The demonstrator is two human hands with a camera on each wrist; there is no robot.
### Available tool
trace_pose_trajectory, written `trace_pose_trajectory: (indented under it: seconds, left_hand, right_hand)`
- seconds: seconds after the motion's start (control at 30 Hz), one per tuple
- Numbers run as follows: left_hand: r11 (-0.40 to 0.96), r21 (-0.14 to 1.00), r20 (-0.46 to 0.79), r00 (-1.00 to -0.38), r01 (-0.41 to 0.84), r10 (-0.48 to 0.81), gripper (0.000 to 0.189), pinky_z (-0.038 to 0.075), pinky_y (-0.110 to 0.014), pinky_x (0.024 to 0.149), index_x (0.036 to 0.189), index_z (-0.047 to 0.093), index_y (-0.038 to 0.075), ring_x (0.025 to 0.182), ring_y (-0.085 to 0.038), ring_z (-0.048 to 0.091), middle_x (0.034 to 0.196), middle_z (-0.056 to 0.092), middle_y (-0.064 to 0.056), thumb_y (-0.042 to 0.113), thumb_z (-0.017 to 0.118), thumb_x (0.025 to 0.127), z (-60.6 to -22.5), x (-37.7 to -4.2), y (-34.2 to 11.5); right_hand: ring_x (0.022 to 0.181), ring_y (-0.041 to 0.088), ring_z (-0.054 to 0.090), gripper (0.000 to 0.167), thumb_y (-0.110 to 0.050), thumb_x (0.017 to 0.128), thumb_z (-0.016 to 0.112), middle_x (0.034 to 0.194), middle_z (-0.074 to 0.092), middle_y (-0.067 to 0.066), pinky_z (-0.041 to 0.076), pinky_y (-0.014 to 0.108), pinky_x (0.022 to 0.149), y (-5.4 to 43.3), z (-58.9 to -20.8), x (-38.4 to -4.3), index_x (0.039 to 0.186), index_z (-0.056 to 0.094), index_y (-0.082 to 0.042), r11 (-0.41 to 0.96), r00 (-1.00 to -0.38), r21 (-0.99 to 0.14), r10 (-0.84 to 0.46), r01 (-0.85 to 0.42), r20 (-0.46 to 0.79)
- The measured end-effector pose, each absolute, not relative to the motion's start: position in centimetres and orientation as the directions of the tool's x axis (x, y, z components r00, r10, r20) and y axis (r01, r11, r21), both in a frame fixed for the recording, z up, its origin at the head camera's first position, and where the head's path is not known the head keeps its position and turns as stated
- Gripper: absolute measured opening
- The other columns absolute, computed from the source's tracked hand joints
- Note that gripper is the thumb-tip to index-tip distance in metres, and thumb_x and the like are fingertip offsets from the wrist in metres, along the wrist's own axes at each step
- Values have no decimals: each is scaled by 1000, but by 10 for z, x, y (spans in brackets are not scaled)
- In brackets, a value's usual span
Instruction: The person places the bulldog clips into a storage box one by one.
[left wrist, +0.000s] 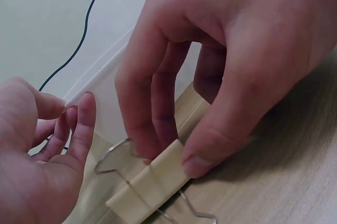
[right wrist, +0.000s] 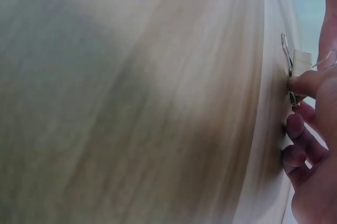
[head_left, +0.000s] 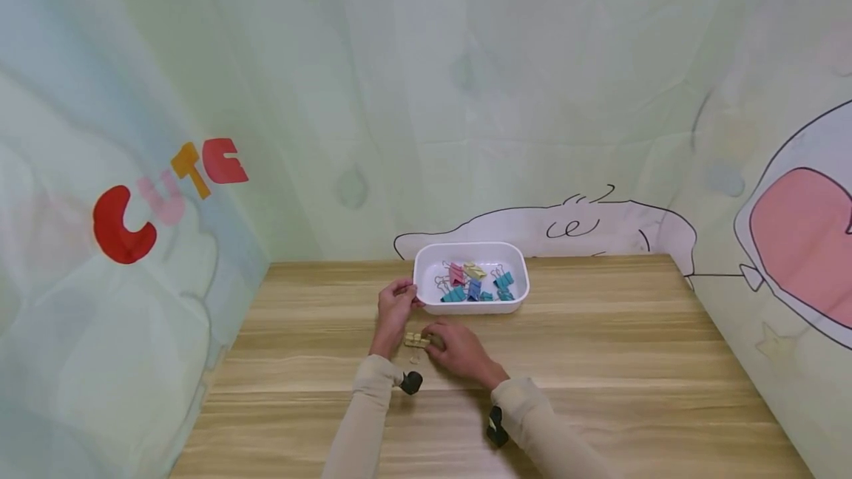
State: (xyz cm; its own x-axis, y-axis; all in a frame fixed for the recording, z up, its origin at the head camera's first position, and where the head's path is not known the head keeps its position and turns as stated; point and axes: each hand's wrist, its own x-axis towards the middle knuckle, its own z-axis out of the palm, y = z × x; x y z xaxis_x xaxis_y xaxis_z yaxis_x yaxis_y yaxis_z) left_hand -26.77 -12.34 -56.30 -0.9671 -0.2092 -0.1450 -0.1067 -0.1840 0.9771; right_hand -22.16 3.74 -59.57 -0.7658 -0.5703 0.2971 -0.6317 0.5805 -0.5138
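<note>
right hand (head_left: 462,350) – pinching a yellow clip (head_left: 416,341) on the table (head_left: 599,361), just before the tray (head_left: 426,261) | left hand (head_left: 396,309) – hovering beside, fingers loose, holding nothing | progress – one clip out; pink, blue, teal clips (head_left: 475,283) are lying in tray

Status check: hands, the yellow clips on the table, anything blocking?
Right hand pinches yellow binder clip on table. Left hand open, holds nothing, beside white tray of mixed clips. Nothing blocking.
</note>
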Motion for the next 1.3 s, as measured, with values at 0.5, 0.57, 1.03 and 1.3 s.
trace_pose_trajectory:
  seconds: [0.5, 0.57, 1.03, 1.3]
  left_hand:
    - [-186, 976, -149, -968, -111, -203, 30, 61, -25, 72, 129, 56, -16, 92, -32, 65, 118, 56, -28, -3, 58, 102, -561, -268, -124]
    - [-187, 976, -149, -967, -111, -204, 29, 61, -25, 72, 128, 56, -17, 92, -32, 65, 117, 57, -28, -3, 58, 102, -561, -268, -124]
    - [-199, 975, -138, -969, -97, -203, 28, 64, -32, 76, 126, 56, -18, 84, -27, 64, 110, 57, -23, -4, 59, 102, -565, -269, -124]
    - [-176, 978, -149, -968, -114, -204, 29, 62, -43, 89, 128, 57, -16, 91, -32, 64, 116, 57, -25, -2, 59, 103, -565, -268, -124]
  right_hand:
    - [93, 17, 62, 20, -11, 82, 77, 98, 69, -1, 55, 36, 86, 52, -596, -215, 101, 71, -12, 542, -780, -590, -563, -599, 274]
    - [90, 15, 60, 19, -12, 82, 77, 96, 67, -3, 55, 35, 83, 55, -597, -214, 100, 71, -14, 542, -783, -597, -561, -592, 268]
    - [80, 11, 57, 24, -13, 84, 76, 97, 68, -4, 52, 29, 71, 82, -585, -212, 107, 72, -13, 546, -811, -639, -538, -542, 228]
    - [85, 16, 59, 20, -12, 87, 75, 102, 70, -1, 53, 30, 75, 95, -563, -220, 107, 72, -11, 523, -796, -622, -520, -583, 309]
